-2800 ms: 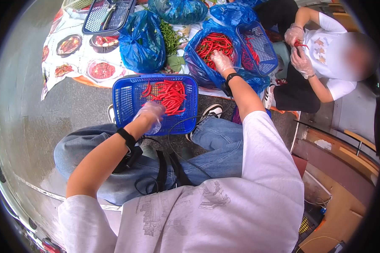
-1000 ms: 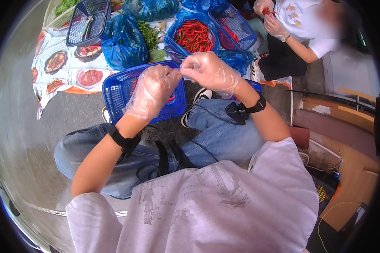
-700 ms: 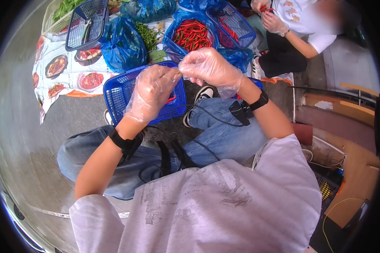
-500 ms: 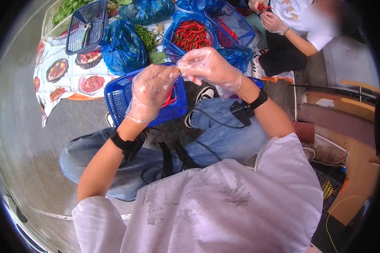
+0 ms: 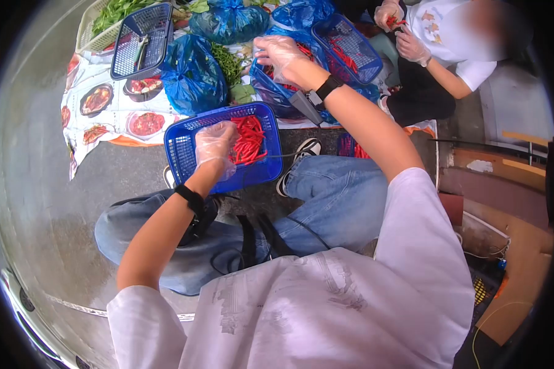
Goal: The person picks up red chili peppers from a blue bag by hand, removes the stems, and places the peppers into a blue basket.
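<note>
My left hand (image 5: 215, 146), in a clear plastic glove, is inside the blue basket (image 5: 173, 147), beside a pile of red chili peppers (image 5: 250, 140). Its fingers are curled together, and whatever they hold is hidden. My right hand (image 5: 279, 54), gloved the same way, hovers over the blue plastic bag (image 5: 276, 98) of red chilies. Its fingers are stretched to the left and slightly apart, with nothing visible in them.
Across from me a person's gloved hands (image 5: 406, 38) hold red chilies. A darker basket (image 5: 143, 43) with a tool inside, tied blue bags (image 5: 194, 74), green vegetables (image 5: 226, 63) and another chili basket (image 5: 363, 58) lie on a printed cloth (image 5: 114, 111). A black cable crosses my lap.
My hands have parted from a pinch above the basket. The left has lowered into the basket; the right has moved forward over the bag. The chili pile in the basket is now exposed.
</note>
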`<state>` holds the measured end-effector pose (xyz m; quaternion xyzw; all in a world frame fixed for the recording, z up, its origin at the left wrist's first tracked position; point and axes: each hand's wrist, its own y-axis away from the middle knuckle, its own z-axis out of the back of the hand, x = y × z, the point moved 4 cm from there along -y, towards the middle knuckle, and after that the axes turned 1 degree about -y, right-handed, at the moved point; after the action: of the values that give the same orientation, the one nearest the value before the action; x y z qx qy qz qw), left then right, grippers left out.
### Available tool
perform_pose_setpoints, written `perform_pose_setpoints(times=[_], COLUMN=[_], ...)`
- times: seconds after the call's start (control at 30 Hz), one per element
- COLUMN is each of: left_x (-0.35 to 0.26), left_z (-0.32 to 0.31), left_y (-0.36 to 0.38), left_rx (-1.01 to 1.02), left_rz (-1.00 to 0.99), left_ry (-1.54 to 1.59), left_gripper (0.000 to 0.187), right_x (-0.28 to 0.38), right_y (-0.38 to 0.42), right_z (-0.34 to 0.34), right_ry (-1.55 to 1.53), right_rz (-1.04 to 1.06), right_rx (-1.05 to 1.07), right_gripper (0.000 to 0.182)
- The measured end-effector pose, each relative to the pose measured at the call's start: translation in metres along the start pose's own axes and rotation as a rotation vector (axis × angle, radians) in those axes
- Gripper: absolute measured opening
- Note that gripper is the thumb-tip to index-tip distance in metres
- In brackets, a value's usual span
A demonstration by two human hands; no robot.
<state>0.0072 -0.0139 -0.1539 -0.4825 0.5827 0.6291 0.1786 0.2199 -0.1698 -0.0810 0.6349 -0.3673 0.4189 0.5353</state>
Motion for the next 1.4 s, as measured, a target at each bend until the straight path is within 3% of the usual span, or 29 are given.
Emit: perform_pose_setpoints(times=[0.07,0.1,0.17,0.23,0.3,0.37,0.43,0.47,0.53,0.63,0.7,0.77,0.83,0.9,1.0,1.03,1.13,1.17,1.2,1.23,1.3,1.4], left_x=[0.028,0.036,0.066,0.099,0.114,0.128,0.133,0.126,0.095,0.055,0.020,-0.027,-0.061,-0.105,-0.142,-0.142,-0.159,-0.161,-0.166,-0.169,-0.167,-0.155], left_z=[0.004,0.003,0.001,0.003,0.002,0.001,0.007,0.011,0.009,0.000,-0.008,-0.026,-0.030,-0.033,-0.023,-0.025,-0.031,-0.033,-0.038,-0.042,-0.045,-0.048], left_y=[-0.016,-0.026,-0.045,-0.069,-0.081,-0.087,-0.083,-0.081,-0.063,-0.045,-0.033,-0.011,0.002,0.018,0.026,0.028,0.047,0.050,0.059,0.069,0.078,0.083], left_rx=[-0.119,-0.121,-0.143,-0.054,-0.092,-0.143,-0.213,-0.199,-0.192,-0.130,-0.090,0.070,0.100,0.142,0.219,0.231,0.152,0.148,0.135,0.122,0.175,0.254], left_rz=[0.200,0.196,0.374,0.388,0.429,0.466,0.497,0.316,0.305,0.261,0.221,0.191,0.130,-0.061,-0.330,-0.336,-0.966,-0.965,-1.127,-1.287,-1.318,-1.352], left_ry=[0.164,0.168,0.211,0.247,0.189,0.136,0.077,-0.283,-0.326,-0.327,-0.289,-0.290,-0.234,-0.193,-0.492,-0.478,-0.836,-0.830,-0.869,-0.907,-0.863,-1.034], left_gripper=[0.013,0.013,0.010,0.009,0.017,0.026,0.035,0.040,0.042,0.046,0.048,0.047,0.044,0.042,0.039,0.039,0.043,0.043,0.040,0.037,0.030,0.025], right_x=[-0.013,-0.021,-0.053,-0.093,-0.105,-0.106,-0.125,-0.132,-0.152,-0.145,-0.153,-0.174,-0.151,-0.131,-0.062,-0.036,0.027,0.039,0.053,0.070,0.079,0.072], right_y=[-0.017,-0.026,-0.044,-0.070,-0.061,-0.057,-0.074,-0.081,-0.097,-0.097,-0.118,-0.140,-0.122,-0.110,-0.054,-0.032,0.041,0.066,0.092,0.118,0.152,0.173], right_z=[0.027,0.047,0.098,0.159,0.182,0.184,0.184,0.177,0.166,0.140,0.134,0.145,0.139,0.141,0.132,0.129,0.095,0.083,0.070,0.052,0.033,0.020], right_ry=[0.111,0.225,0.281,0.614,0.707,1.193,1.175,1.193,1.195,1.280,1.349,1.352,1.374,1.430,1.509,1.525,1.417,1.178,0.936,0.934,0.792,0.619], right_rz=[-0.012,-0.024,0.027,0.012,-0.084,0.203,0.137,0.225,0.344,0.347,0.322,-0.004,0.058,0.056,0.202,0.199,0.315,0.251,0.188,0.194,0.217,0.225], right_rx=[-0.092,-0.185,-0.262,-0.239,-0.277,-0.315,-0.251,-0.194,-0.164,-0.201,-0.176,-0.102,-0.052,0.024,0.099,0.086,0.256,0.314,0.367,0.400,0.432,0.459], right_gripper=[0.023,0.024,0.023,0.025,0.024,0.024,0.024,0.023,0.021,0.024,0.023,0.026,0.025,0.022,0.020,0.020,0.019,0.019,0.020,0.021,0.020,0.019])
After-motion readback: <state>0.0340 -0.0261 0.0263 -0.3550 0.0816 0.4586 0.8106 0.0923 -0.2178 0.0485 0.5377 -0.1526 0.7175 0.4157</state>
